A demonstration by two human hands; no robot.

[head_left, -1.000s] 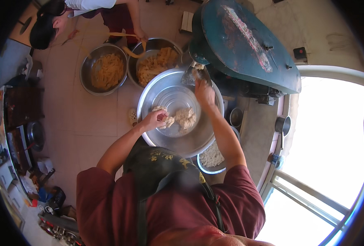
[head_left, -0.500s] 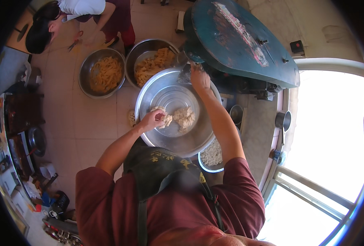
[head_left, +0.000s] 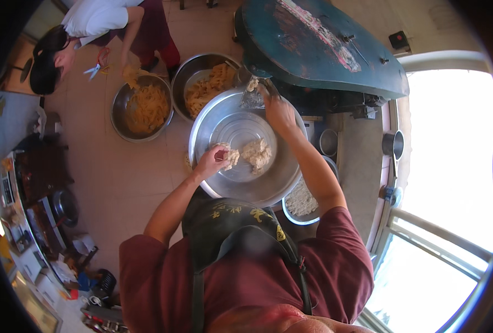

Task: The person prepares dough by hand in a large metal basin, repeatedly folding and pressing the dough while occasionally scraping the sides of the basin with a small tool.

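Note:
My left hand (head_left: 209, 162) is closed around a pale, lumpy piece of dough-like food (head_left: 231, 160) low inside a large metal basin (head_left: 202, 125). Beside it, a bigger lump of the same food (head_left: 257, 154) rests on the basin's bottom. My right hand (head_left: 281, 115) reaches over the basin's far right rim with fingers curled, next to a shiny metal piece (head_left: 252, 100) under the green machine (head_left: 313, 41). What its fingers grip I cannot make out. A small pale clump (head_left: 252, 84) sits at that metal piece.
Two metal bowls with yellowish strips, one at left (head_left: 118, 119) and one behind the basin (head_left: 178, 83), stand on the floor. A person (head_left: 99, 22) bends over the left bowl near red-handled scissors (head_left: 97, 64). A bowl of white crumbly food (head_left: 302, 201) is at my right.
The view has shifted a little. My left hand stays on its lump. A pale clump now shows near my right hand at the metal piece. The other person's hand lifts strips at the left bowl.

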